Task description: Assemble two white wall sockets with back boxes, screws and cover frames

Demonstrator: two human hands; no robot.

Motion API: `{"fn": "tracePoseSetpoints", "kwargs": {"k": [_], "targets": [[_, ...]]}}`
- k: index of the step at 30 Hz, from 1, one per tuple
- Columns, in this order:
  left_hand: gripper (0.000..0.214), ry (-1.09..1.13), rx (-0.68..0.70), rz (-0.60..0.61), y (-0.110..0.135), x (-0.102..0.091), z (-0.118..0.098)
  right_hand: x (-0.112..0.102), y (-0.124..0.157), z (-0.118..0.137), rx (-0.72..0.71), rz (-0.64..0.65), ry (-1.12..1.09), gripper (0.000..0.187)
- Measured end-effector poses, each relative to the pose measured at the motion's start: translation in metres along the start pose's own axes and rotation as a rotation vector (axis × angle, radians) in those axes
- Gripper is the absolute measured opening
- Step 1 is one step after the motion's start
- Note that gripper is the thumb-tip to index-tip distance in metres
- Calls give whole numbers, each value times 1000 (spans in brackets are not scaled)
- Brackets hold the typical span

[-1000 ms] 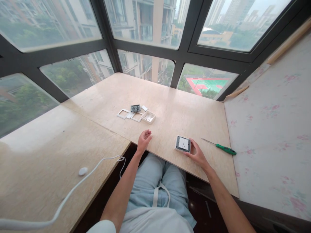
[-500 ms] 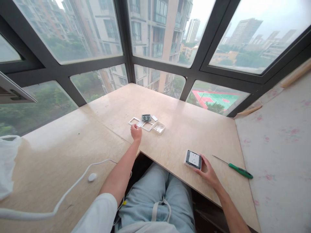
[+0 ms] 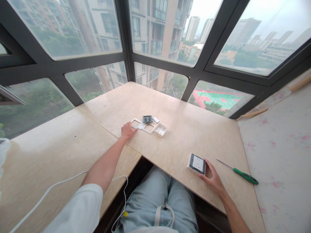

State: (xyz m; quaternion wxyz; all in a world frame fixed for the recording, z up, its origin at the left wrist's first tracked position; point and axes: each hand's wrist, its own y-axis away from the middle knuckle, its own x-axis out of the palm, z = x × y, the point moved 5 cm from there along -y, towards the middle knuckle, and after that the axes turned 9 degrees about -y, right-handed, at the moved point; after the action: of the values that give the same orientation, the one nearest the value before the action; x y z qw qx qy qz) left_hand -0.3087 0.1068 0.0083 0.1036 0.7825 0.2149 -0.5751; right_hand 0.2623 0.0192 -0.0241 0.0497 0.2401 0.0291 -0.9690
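Note:
My left hand (image 3: 128, 130) reaches out across the wooden tabletop (image 3: 184, 132) and pinches the near corner of a white square frame (image 3: 135, 123). Beside that frame lie a grey socket module (image 3: 147, 119), a second white frame (image 3: 148, 128), a small white cover piece (image 3: 156, 119) and a white back box (image 3: 160, 129). My right hand (image 3: 212, 177) rests near the table's front edge, fingers curled against the right side of a wall socket (image 3: 197, 164) with a grey face and white centre.
A green-handled screwdriver (image 3: 239, 172) lies right of the socket. A white cable (image 3: 60, 186) runs over the left tabletop and down the gap by my knees. Dark-framed windows ring the table; a floral-patterned surface (image 3: 282, 155) lies at the right.
My left hand has moved from near the front edge forward to the cluster of parts and now grips the white frame's corner. My right hand stays on the socket; the view shifted.

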Motion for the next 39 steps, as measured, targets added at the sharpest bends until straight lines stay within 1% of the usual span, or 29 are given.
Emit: {"fn": "tracePoseSetpoints", "kwargs": {"k": [6,12,18,25,28,31,36,39], "targets": [[61,-118,36,66,-16,-4,4,0,0,-1,-3,-4,8,86],[80,-168,156,105,-28,-17,15,0,0,0,-5,-14,23,85],[80,-226,246,82,-27,-30,28,0,0,2,-11,-9,24,86],[83,-283,440,133,-23,-43,23,0,1,4,-24,-10,31,85],[85,-310,493,195,-22,-43,20,1,1,3,-38,-14,29,85],[87,-330,522,273,-20,-38,18,1,1,1,-43,-26,27,86],[97,-365,518,398,-20,-29,15,2,1,0,-51,-36,23,86],[100,-388,526,455,-22,-26,12,1,1,1,-53,-43,27,86]]}}
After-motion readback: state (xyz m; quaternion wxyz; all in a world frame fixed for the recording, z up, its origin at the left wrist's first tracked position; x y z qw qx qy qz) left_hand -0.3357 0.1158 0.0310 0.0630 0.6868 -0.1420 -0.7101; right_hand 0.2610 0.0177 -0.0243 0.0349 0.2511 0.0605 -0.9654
